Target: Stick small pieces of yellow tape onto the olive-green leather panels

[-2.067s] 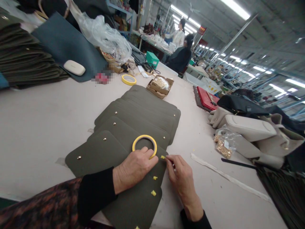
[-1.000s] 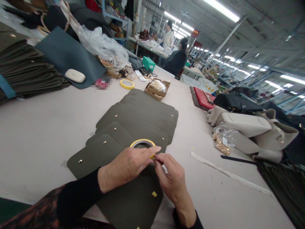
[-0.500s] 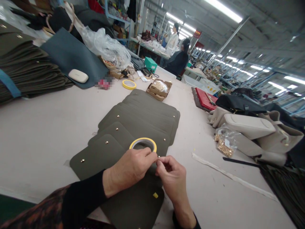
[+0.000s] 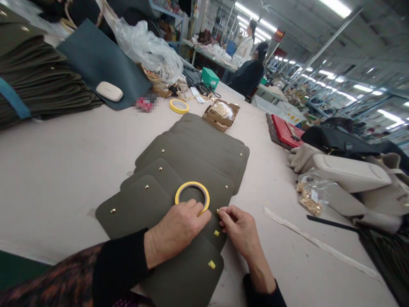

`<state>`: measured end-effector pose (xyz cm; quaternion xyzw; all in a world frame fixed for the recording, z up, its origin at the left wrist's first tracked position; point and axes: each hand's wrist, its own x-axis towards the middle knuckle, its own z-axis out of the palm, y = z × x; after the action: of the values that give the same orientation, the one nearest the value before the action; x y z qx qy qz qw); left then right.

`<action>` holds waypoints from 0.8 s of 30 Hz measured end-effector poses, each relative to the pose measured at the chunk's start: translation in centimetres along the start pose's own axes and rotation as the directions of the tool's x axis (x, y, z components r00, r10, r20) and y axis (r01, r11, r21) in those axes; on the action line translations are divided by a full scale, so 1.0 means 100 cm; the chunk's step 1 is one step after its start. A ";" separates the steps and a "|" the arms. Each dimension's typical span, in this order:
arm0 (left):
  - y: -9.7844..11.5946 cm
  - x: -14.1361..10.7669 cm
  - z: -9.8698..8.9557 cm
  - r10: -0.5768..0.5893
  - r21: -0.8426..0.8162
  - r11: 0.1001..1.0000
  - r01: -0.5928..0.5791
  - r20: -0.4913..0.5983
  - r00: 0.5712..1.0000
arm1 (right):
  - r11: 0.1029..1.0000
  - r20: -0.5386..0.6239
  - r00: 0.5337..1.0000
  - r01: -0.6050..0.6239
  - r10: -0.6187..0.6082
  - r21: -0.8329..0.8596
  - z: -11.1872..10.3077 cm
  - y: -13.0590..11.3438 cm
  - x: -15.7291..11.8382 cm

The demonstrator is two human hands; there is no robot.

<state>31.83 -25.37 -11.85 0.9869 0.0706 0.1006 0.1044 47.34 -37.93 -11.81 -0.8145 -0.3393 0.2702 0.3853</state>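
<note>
Several olive-green panels [image 4: 128, 202] lie fanned out in an overlapping stack, with small gold studs [image 4: 146, 187] near their rounded corners. My left hand [image 4: 179, 230] is closed on a roll of yellow tape [image 4: 192, 184], which rests over the panels. To its right, my right hand [image 4: 239, 228] pinches a tiny bit of yellow tape [image 4: 218, 211] at a panel's right edge. Whether a stud sits under those fingertips is hidden. Two more small pieces of yellow tape, one upper [image 4: 216, 233] and one lower [image 4: 211, 265], stick to the panels below.
Beyond the panels stand a small cardboard box [image 4: 220, 114] of gold studs and a second tape roll [image 4: 179, 106]. A tall stack of folded dark panels [image 4: 41, 81] is at left. Pale bags [image 4: 349, 172] and a plastic bag of gold hardware [image 4: 311, 200] lie right. Two people are in the background.
My hands have parted from fingertip contact, the right one now at the panel edge with a bit of tape. The upper piece of tape on the panels has come into view. The camera has turned slightly.
</note>
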 end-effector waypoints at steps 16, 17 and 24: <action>-0.002 -0.003 0.000 0.006 -0.058 0.998 -0.008 -0.025 1.000 | 0.700 0.020 0.865 0.419 -0.501 -0.579 -0.007 0.000 -0.003; -0.002 -0.003 0.000 0.006 -0.060 0.998 -0.007 -0.026 1.000 | 0.645 0.076 0.827 0.489 -0.557 -0.587 -0.008 0.000 -0.004; -0.001 -0.002 0.002 -0.009 -0.067 0.998 0.008 -0.015 1.000 | 0.604 0.162 0.871 0.445 -0.464 -0.661 0.003 -0.004 0.004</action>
<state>31.69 -25.38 -12.09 0.9817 0.0722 0.1100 0.1373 47.21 -37.27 -11.74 -0.7874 -0.6044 0.0097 0.1205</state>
